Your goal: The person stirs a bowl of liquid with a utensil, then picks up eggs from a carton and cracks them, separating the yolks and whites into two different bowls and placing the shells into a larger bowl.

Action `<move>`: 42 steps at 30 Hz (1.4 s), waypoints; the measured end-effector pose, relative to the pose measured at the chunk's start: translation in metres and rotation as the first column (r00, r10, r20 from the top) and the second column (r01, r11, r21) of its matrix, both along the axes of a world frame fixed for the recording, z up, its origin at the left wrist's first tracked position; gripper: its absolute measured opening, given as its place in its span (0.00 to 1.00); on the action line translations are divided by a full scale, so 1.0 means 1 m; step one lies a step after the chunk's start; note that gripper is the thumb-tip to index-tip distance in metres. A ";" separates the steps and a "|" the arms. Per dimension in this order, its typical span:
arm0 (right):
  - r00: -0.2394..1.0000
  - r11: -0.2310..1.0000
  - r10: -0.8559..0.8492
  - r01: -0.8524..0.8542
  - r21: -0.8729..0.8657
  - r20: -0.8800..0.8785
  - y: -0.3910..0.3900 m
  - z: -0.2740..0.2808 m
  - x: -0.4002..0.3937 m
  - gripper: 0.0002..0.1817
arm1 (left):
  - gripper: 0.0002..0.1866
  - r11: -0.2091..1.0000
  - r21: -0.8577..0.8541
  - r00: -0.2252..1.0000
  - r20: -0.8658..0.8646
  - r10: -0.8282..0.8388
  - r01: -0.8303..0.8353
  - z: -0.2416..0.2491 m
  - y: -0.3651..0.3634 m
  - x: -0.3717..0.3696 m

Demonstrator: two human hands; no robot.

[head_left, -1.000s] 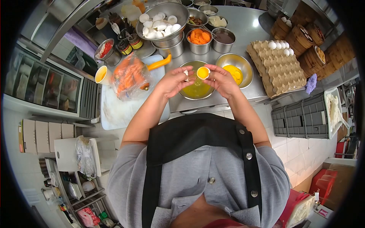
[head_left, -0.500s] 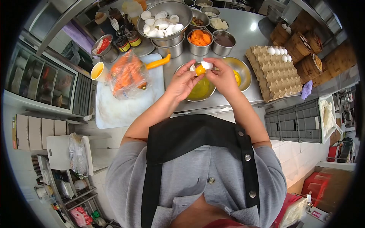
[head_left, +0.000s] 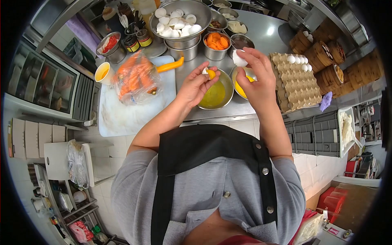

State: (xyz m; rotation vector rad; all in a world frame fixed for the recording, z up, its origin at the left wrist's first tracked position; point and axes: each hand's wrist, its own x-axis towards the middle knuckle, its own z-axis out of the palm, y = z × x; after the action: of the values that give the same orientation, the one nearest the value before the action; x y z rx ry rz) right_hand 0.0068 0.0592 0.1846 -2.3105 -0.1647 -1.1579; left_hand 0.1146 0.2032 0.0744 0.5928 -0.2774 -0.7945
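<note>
My left hand (head_left: 196,83) pinches a half eggshell with an orange-yellow egg yolk (head_left: 211,74) in it, above the left edge of a steel bowl of egg white (head_left: 214,94). In my right hand (head_left: 261,77) is another half eggshell (head_left: 239,58), white and held up by the fingertips. Below that hand stands a second bowl with yolks (head_left: 241,86), partly hidden by the hand. Farther back, a large steel bowl (head_left: 206,18) holds many white eggshells. To the right lies a cardboard egg tray (head_left: 293,85) with several whole eggs (head_left: 300,59) at its far end.
On the left, a bag of carrots (head_left: 136,79) and a yellow-handled tool (head_left: 170,65) lie on a white cutting board (head_left: 122,118). A paper cup (head_left: 104,73) stands beside it. Behind are a pot of sliced carrots (head_left: 216,42) and other steel pots. Bamboo steamers (head_left: 320,55) stand far right.
My hands have moved apart. The right one has gone up and to the right with its half shell, while the left keeps the yolk in its shell near the same spot.
</note>
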 end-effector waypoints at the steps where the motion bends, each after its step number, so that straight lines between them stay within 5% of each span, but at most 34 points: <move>1: 1.000 0.998 -0.005 0.005 0.055 -0.005 0.001 0.001 -0.001 0.19 | 0.25 1.000 0.005 1.000 0.004 0.004 -0.004 0.001 0.000 0.000; 5: 0.977 0.936 0.120 -0.053 0.349 -0.175 -0.004 -0.033 0.005 0.18 | 0.25 0.998 0.043 0.999 0.033 0.037 -0.038 0.003 0.000 -0.002; 8: 0.890 0.717 0.322 -0.005 0.697 -0.325 -0.006 -0.060 0.011 0.17 | 0.26 0.997 0.057 0.993 0.103 0.055 -0.061 0.005 -0.001 -0.006; 15: 0.878 0.644 0.372 -0.008 0.765 -0.303 -0.006 -0.103 0.014 0.17 | 0.31 0.953 0.241 0.923 0.377 0.081 -0.182 0.008 -0.007 -0.017; 18: 0.860 0.475 0.480 -0.091 0.875 -0.171 -0.010 -0.130 0.016 0.18 | 0.30 0.925 0.312 0.893 0.446 0.060 -0.218 0.005 -0.007 -0.016; 20: 0.850 0.202 0.521 -0.032 0.979 -0.079 -0.011 -0.137 0.014 0.19 | 0.30 0.918 0.347 0.950 0.299 0.087 -0.194 0.005 -0.006 -0.012; 26: 0.825 -0.118 0.563 0.021 0.993 0.049 -0.012 -0.131 0.008 0.18 | 0.31 0.937 0.329 0.993 0.070 0.098 -0.115 0.009 -0.004 -0.011; 30: 0.828 -0.134 0.551 -0.037 0.990 0.105 -0.018 -0.104 0.008 0.18 | 0.32 0.946 0.309 0.994 0.076 0.074 -0.094 -0.016 -0.009 -0.005; 33: 0.792 -0.060 0.592 -0.138 0.989 0.147 -0.032 -0.072 0.005 0.18 | 0.31 0.879 0.464 0.983 0.179 0.030 -0.111 -0.042 -0.013 0.000; 35: 0.795 -0.025 0.567 -0.244 0.969 0.215 -0.041 -0.050 0.000 0.18 | 0.30 0.641 0.696 0.731 0.614 -0.298 -0.324 -0.061 -0.012 0.005; 36: 0.811 0.011 0.540 -0.274 0.962 0.225 -0.044 -0.037 -0.004 0.17 | 0.30 0.643 0.695 0.730 0.614 -0.300 -0.321 -0.058 -0.012 0.002; 38: 0.838 0.044 0.495 -0.287 0.957 0.229 -0.054 -0.026 -0.010 0.18 | 0.29 0.438 0.628 0.225 0.702 -0.676 -0.643 -0.044 -0.010 -0.007; 41: 0.889 0.096 0.409 -0.264 0.960 0.204 -0.070 -0.031 -0.019 0.20 | 0.29 0.469 0.557 0.055 0.682 -0.729 -0.686 -0.033 -0.006 -0.012; 42: 0.937 0.285 0.340 -0.190 0.940 0.087 -0.074 -0.041 -0.020 0.19 | 0.29 0.471 0.556 0.054 0.683 -0.728 -0.685 -0.027 -0.006 -0.012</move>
State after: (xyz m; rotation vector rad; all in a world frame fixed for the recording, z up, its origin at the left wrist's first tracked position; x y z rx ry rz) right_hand -0.0131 -0.0151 0.1435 -1.1793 0.1588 -0.5991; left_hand 0.1031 0.1972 0.0476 2.3769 -1.3326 -0.2415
